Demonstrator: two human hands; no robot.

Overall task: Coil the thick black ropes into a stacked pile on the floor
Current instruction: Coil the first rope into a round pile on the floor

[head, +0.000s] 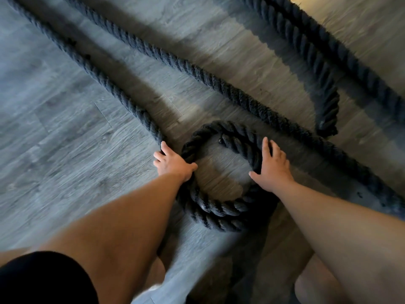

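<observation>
The left hand (173,163) grips the left side of the coil (215,208), with the thumb hooked over the inner edge and the fingers curled down the outer side. There they touch the loose strand (87,66) that runs in from the upper left. The right hand (271,167) lies open on the coil's right side, fingers straight along the rope and thumb pointing into the ring.

The coil sits on the floor (65,132) between the two forearms, a round ring of thick black twisted rope. At its near edge two turns show, one against the other. A cut rope end (221,140) lies just inside the far arc.

A second strand (219,84) crosses diagonally from the top centre to the lower right, passing just behind the coil. A third rope (324,47) runs along the upper right, well apart, and a short bent length (328,110) hangs down from it toward the second strand. The floor is grey wood-look planking, blurred by motion. A black garment (39,279) fills the lower left corner.
</observation>
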